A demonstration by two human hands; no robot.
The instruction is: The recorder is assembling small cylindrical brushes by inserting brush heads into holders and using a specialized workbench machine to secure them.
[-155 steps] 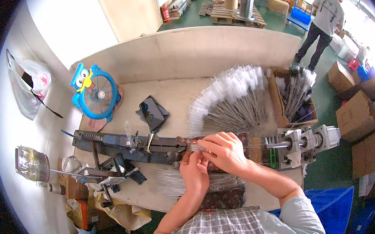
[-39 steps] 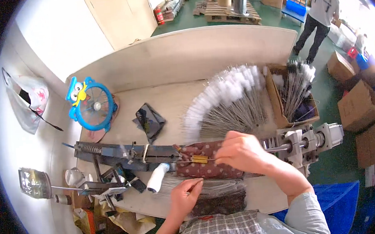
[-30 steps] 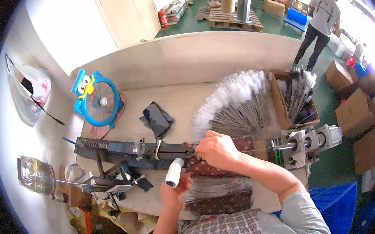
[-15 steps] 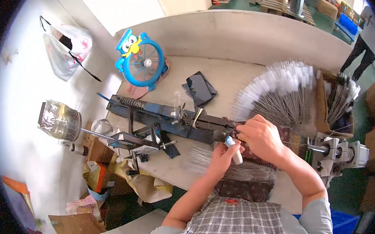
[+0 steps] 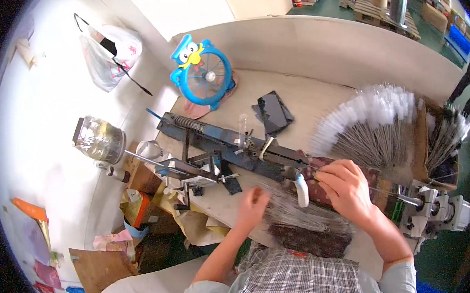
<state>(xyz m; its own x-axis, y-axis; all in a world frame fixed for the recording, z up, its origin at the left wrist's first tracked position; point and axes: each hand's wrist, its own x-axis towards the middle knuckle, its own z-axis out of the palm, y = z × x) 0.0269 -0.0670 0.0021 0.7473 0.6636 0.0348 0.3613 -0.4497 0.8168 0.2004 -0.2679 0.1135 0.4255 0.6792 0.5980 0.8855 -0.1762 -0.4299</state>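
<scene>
My right hand [image 5: 348, 188] is pinched round a thin metal wire at the right end of a dark metal bench machine [image 5: 229, 144]. The wire runs on toward a motor-driven spindle [image 5: 410, 199]. Left of that hand, a white handle with a blue top [image 5: 302, 191] juts from the machine, with no hand on it. My left hand [image 5: 253, 206] is by the left end of a pile of loose thin wires [image 5: 305, 213]; its fingers look curled but are smeared by motion, so whether they hold a wire is unclear.
A fan of white-bristled wire brushes [image 5: 369, 121] lies at the right, beside a cardboard box [image 5: 421, 139] holding more. A dark phone [image 5: 274, 111] and a blue duck-shaped fan [image 5: 207, 77] are behind the machine. A plastic-wrapped lamp [image 5: 99, 140] stands at the left.
My left hand has let go of the white handle and moved left to the wire pile. My right hand stays by the machine's right end. The whole view has shifted slightly.
</scene>
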